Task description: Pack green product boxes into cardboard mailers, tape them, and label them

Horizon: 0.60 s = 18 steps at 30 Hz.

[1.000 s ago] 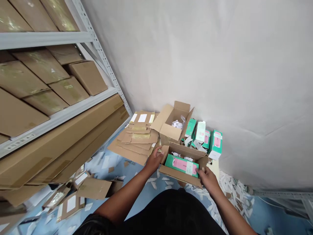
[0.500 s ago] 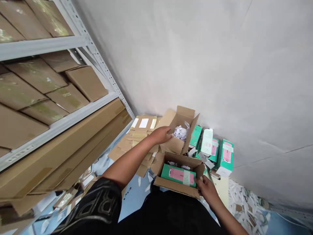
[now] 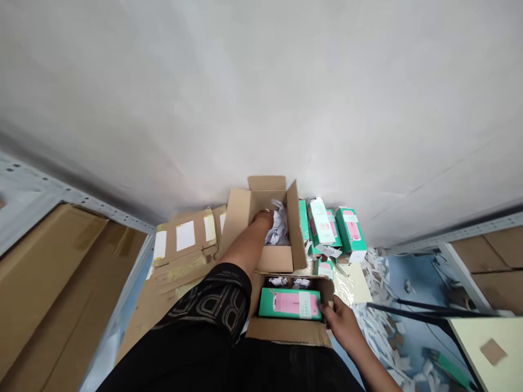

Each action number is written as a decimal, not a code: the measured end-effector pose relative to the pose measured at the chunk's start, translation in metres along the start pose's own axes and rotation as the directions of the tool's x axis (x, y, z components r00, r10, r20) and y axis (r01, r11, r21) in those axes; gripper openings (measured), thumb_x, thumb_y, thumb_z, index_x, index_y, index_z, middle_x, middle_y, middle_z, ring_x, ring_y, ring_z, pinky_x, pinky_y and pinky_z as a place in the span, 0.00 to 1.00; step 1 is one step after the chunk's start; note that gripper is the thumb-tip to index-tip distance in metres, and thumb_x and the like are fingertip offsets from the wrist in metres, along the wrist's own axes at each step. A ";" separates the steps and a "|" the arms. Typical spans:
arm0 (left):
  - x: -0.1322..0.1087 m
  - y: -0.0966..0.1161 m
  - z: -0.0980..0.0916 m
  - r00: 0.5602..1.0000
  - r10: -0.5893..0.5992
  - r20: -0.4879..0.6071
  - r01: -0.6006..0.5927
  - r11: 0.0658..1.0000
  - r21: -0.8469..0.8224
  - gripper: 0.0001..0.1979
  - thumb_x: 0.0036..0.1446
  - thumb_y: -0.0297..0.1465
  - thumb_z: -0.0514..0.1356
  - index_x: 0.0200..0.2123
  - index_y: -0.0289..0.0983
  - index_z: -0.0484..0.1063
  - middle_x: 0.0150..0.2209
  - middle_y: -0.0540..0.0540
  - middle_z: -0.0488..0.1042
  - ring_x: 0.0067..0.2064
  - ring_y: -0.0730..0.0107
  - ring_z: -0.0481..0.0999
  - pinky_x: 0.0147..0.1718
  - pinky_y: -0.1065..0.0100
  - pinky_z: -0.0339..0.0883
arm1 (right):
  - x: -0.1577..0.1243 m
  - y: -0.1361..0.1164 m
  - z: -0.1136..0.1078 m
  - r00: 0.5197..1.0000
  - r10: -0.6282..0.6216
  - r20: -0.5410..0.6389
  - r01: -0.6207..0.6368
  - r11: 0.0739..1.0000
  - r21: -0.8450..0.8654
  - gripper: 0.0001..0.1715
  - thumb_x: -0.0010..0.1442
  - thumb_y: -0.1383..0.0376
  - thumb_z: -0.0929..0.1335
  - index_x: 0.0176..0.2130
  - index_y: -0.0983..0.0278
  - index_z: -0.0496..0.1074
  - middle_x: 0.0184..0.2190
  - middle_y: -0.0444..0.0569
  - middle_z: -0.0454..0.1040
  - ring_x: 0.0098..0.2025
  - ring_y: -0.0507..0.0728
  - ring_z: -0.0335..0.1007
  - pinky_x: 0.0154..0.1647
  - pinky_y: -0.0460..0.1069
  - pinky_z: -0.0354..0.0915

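Observation:
My left hand (image 3: 265, 219) reaches down into the far open cardboard box (image 3: 275, 259), against a wad of crumpled white paper (image 3: 279, 226); its fingers are mostly hidden. Closer to my body is a smaller open cardboard box (image 3: 291, 331). Inside it lies a green-and-pink product box (image 3: 290, 303), with bits of crumpled paper (image 3: 301, 283) behind it. My right hand (image 3: 339, 318) grips the right side of this near box, thumb toward the inside and fingers outside.
Several green product boxes (image 3: 352, 231) stand right of the far box, against the wall (image 3: 261, 98). Flattened cardboard (image 3: 186, 239) is stacked at the left. Shelving (image 3: 36, 188) rises at the far left. Paper scraps (image 3: 379, 321) cover the floor at right, near a pale table (image 3: 490, 348).
My left hand has moved from the far box's left flap into the box, onto the crumpled paper. The view has turned right. My right hand stays at the near box's right side.

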<state>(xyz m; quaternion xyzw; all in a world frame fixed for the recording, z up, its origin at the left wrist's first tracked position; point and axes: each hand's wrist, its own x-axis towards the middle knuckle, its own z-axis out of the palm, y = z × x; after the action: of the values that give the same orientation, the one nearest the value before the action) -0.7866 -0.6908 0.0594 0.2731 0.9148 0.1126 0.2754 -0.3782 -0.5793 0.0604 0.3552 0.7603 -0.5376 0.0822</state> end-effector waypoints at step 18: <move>-0.191 0.028 -0.056 0.834 0.157 -0.530 -0.290 0.940 -0.179 0.18 0.61 0.36 0.63 0.54 0.41 0.71 0.43 0.48 0.78 0.42 0.63 0.77 0.44 0.66 0.69 | 0.025 -0.023 -0.037 0.998 -0.052 0.045 0.059 0.984 -0.166 0.15 0.57 0.51 0.66 0.32 0.59 0.72 0.22 0.44 0.73 0.27 0.58 0.72 0.28 0.49 0.63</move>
<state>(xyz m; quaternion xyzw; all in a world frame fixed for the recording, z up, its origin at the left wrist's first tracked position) -0.6721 -0.7784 0.2001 0.3025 0.8943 0.3272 0.0418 -0.4015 -0.5394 0.0800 0.3148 0.8106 -0.4809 0.1120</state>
